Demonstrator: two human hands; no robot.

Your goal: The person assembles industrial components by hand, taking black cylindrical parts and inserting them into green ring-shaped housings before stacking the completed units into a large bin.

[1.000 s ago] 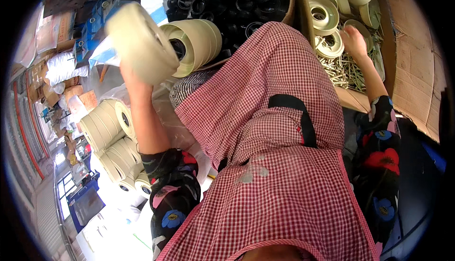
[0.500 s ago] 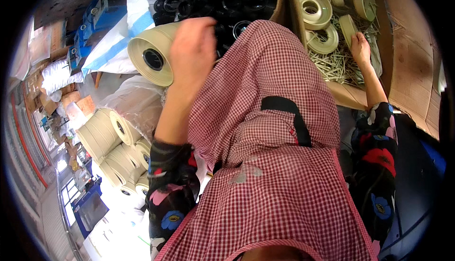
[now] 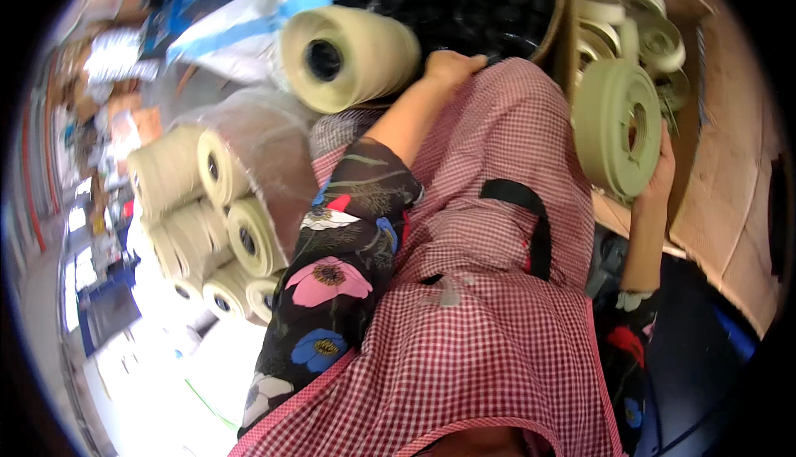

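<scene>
My right hand (image 3: 663, 171) grips a thick cream plastic ring (image 3: 609, 125) by its right side, its round centre hole showing, just above the near side of a cardboard box. On the other side, my left hand (image 3: 452, 69) reaches to the near edge of a heap of glossy black round parts (image 3: 448, 9). Its fingers are partly hidden and blurred, so whether they hold a part is unclear. Beside that wrist, a stack of cream rings (image 3: 377, 55) lies on its side, with a dark round piece (image 3: 323, 60) in its centre.
More cream rings (image 3: 663, 42) fill the cardboard box (image 3: 730, 158) at the right. To my left, several cream ring stacks (image 3: 170, 167) lie piled beside clear plastic wrap (image 3: 282, 158). A white and blue woven sheet (image 3: 232, 46) lies behind the stack near my left hand.
My right hand has lifted a cream ring from the box and brought it nearer. My left hand has moved right from the ring stack to the black parts. The view has shifted.
</scene>
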